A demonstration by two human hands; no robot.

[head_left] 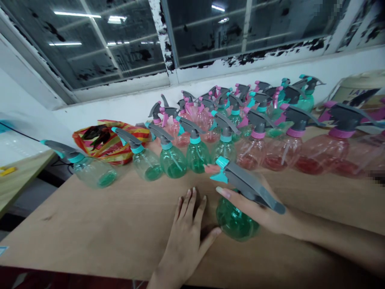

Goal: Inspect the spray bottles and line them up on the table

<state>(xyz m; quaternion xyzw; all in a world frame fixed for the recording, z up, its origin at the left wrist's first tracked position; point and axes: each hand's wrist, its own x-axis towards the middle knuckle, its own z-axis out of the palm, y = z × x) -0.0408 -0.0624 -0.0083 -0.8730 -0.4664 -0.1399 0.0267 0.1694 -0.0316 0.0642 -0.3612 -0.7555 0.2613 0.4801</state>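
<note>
My right hand (pixel 255 208) is wrapped round the neck of a green spray bottle (pixel 236 222) that stands on the wooden table (pixel 105 224); its grey trigger head with a teal nozzle (pixel 240 180) sticks out above my fingers. My left hand (pixel 188 235) lies flat on the table just left of that bottle, fingers spread, thumb close to the bottle's base. Behind them stands a row of green spray bottles (pixel 171 158) and, to the right, pink ones (pixel 315 150).
Many more spray bottles crowd the back of the table against the white wall under a grimy window (pixel 210 36). A red and yellow bag (pixel 105 144) lies at the back left. One green bottle (pixel 93 170) stands apart at the left. Another table edge (pixel 18 180) shows at far left.
</note>
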